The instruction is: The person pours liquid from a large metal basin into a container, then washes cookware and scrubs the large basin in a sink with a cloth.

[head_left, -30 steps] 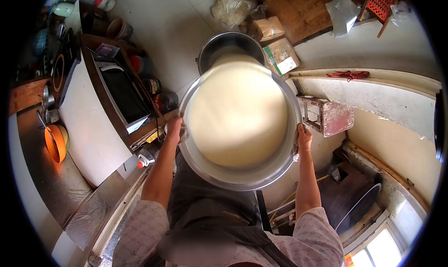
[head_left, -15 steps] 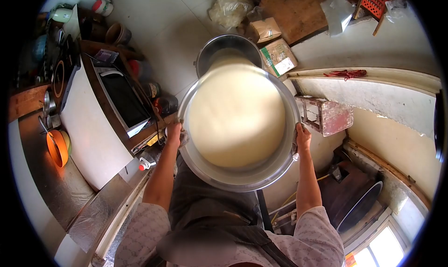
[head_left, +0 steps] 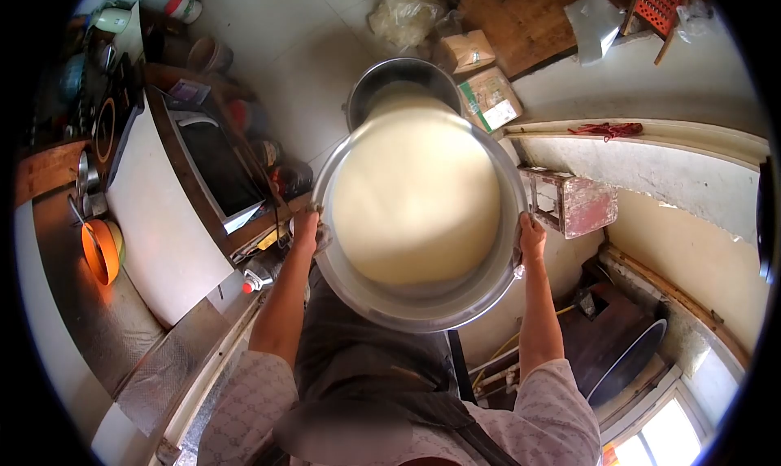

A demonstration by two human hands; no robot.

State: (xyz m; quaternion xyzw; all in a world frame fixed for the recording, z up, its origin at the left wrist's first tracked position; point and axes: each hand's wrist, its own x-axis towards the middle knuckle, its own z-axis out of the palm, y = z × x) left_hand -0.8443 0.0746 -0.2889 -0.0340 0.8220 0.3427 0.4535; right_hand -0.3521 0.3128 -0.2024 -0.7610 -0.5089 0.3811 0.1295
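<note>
A large round metal basin holds pale cream liquid. Its far edge is tipped over a second metal pot, and the liquid runs across that edge into the pot. My left hand grips the basin's left side, fingers wrapped round a handle there, partly covered by something like cloth or plastic. On the opposite side my right hand is closed on the other handle. The lower part of the pot is hidden behind the basin.
Cardboard boxes and a plastic bag lie beyond the pot. A worn red stool stands right of the basin. At the left are a counter, an orange bowl and a capped bottle.
The liquid's near edge has drawn back slightly toward the far side, baring more of the basin's inner wall. Both hands keep their grip.
</note>
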